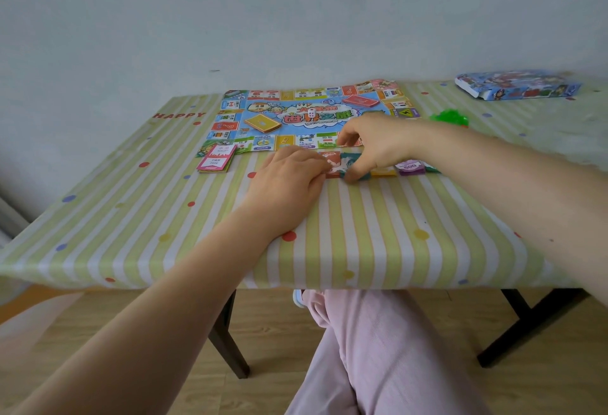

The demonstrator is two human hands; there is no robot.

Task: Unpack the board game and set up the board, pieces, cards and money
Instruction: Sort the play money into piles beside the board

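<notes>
While flat, money stacks (383, 169) side by side.

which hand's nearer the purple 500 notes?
Right. The right hand is just left of the purple notes, working the red and teal stacks beside them. The left hand lies farther left, beyond those stacks.

Soft, even daylight, faint shadows; wide-angle bending at the edges, slight blur throughout, no glare
</notes>
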